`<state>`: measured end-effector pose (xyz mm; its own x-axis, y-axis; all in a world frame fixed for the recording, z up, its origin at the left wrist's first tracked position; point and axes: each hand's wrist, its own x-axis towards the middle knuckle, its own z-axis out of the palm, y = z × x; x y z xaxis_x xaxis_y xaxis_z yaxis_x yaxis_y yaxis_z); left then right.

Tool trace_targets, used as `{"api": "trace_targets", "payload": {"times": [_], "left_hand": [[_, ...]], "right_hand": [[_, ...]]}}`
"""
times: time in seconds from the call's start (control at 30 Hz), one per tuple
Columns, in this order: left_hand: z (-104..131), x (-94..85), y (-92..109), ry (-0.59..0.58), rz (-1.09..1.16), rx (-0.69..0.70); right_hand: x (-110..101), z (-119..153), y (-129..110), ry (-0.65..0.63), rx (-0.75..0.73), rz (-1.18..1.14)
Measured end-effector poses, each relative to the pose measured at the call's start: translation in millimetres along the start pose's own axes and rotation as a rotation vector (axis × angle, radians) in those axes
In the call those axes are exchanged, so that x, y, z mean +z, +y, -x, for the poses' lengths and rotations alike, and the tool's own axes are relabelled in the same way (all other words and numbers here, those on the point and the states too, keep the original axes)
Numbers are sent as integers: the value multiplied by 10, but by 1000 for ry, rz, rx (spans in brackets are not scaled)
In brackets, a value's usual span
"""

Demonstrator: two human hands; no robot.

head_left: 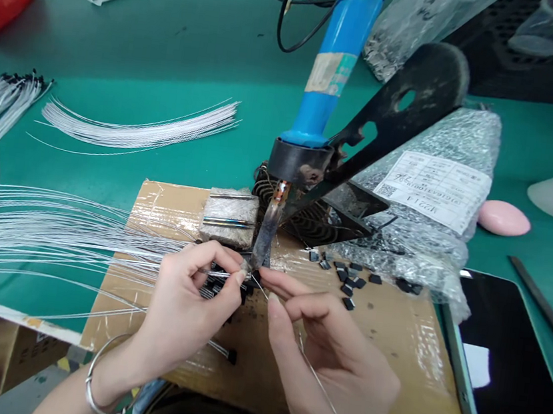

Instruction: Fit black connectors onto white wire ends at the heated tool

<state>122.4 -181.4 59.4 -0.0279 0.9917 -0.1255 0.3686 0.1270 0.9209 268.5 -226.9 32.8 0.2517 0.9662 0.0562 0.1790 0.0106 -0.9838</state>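
A blue-handled soldering iron [315, 104] is fixed in a black metal stand [410, 102], its tip pointing down. Just left of the tip, my left hand [200, 292] pinches the end of a white wire between thumb and forefinger; the very end is too small to make out. My right hand [329, 354] grips a thin strand of solder wire [322, 387] whose end reaches the iron's tip. Many white wires [66, 235] fan out leftward from beneath my left hand. Several black connectors [216, 285] lie partly hidden under its fingers.
Loose small black pieces [350, 283] lie on the taped cardboard [409, 357]. Behind are a cleaning pad [228, 228] and a wire bundle [139, 130]. Bubble wrap [431, 179], a pink oval object [504, 218] and a phone [514, 364] are at the right.
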Motion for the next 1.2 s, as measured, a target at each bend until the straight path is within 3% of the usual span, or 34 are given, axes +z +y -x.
{"api": "trace_targets", "payload": {"times": [0.3, 1.2], "left_hand": [[9, -1, 14, 12, -17, 20], [41, 3, 2, 28, -47, 98]], "right_hand": [[-16, -15, 43, -22, -98, 28], [-1, 0, 43, -5, -96, 22]]}}
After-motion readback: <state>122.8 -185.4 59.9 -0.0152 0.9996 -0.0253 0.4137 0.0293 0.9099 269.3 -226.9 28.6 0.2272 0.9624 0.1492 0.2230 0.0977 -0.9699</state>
